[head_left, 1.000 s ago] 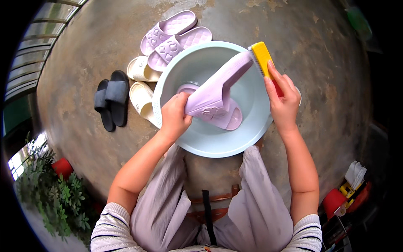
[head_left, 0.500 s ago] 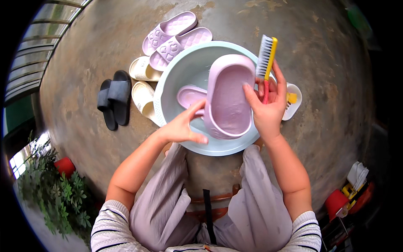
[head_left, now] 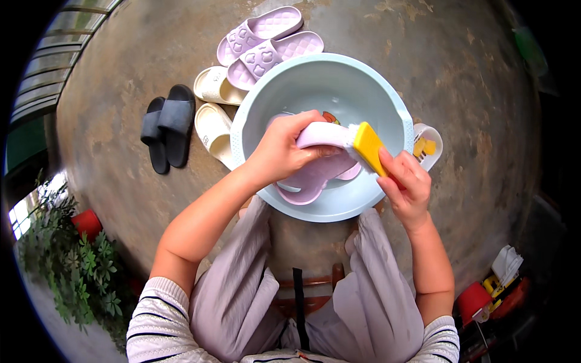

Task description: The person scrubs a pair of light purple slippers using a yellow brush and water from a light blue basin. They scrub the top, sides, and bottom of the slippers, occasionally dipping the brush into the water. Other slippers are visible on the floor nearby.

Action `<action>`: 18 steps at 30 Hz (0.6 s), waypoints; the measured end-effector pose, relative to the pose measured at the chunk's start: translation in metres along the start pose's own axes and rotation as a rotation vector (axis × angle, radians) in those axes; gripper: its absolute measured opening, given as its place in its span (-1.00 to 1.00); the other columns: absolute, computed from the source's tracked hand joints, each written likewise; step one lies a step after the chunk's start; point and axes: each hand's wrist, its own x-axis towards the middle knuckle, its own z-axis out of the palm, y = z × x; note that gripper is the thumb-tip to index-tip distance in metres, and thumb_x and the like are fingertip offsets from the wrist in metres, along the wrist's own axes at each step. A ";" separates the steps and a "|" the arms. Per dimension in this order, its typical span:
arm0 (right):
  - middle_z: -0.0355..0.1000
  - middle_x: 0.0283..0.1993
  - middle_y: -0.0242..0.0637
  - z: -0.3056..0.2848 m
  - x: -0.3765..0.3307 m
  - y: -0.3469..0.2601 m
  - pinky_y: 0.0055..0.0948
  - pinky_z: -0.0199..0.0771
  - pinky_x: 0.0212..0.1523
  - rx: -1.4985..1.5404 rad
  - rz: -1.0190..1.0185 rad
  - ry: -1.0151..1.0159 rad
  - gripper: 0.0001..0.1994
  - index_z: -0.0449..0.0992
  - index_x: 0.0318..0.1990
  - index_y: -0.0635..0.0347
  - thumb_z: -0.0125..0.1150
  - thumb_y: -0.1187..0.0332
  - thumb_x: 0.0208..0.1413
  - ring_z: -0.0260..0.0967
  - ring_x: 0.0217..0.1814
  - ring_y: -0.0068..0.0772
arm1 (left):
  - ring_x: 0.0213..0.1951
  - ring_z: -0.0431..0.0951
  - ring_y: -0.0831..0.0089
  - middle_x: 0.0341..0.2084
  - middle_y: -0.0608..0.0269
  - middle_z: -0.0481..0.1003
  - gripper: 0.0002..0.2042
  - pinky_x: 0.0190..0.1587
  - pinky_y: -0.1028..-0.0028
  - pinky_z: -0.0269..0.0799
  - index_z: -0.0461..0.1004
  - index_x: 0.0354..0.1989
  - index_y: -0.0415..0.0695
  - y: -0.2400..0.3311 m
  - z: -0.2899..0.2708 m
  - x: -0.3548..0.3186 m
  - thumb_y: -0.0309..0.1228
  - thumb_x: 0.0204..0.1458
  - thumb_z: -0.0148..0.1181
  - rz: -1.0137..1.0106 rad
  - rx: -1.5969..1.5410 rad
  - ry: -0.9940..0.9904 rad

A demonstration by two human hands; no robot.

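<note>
My left hand [head_left: 289,148] grips a light purple slipper [head_left: 308,181] over the basin, fingers wrapped round it near its strap. In my right hand [head_left: 408,186] is a scrub brush [head_left: 368,148] with a yellow back and white bristles. Its bristles touch the end of the slipper that points to the right. The brush's handle is hidden in my fist. Below sits a pale blue basin [head_left: 400,121] with water in it, and part of another purple slipper shows behind my left hand.
Purple slippers [head_left: 275,45] and cream slippers [head_left: 213,128] lie on the floor left of the basin, black slippers [head_left: 177,127] farther left. A small white dish [head_left: 434,138] with yellow pieces stands right of the basin. A leafy plant [head_left: 91,266] is at lower left.
The slipper has been turned from sole-up to on edge and lowered, now held by my left hand alone. My right hand has let go of it and brought the brush down against it.
</note>
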 end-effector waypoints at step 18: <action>0.13 -0.58 -0.41 -0.031 0.007 0.001 -0.48 0.13 -0.61 -0.166 -0.049 -0.088 -0.59 0.68 -0.02 -0.09 0.47 0.37 -0.12 0.13 -0.62 -0.50 | -0.32 0.57 0.22 -0.40 0.15 0.55 -0.70 -0.20 0.40 0.47 0.50 -0.30 -0.21 -0.014 0.003 -0.013 -0.61 -0.23 0.45 0.099 0.142 0.075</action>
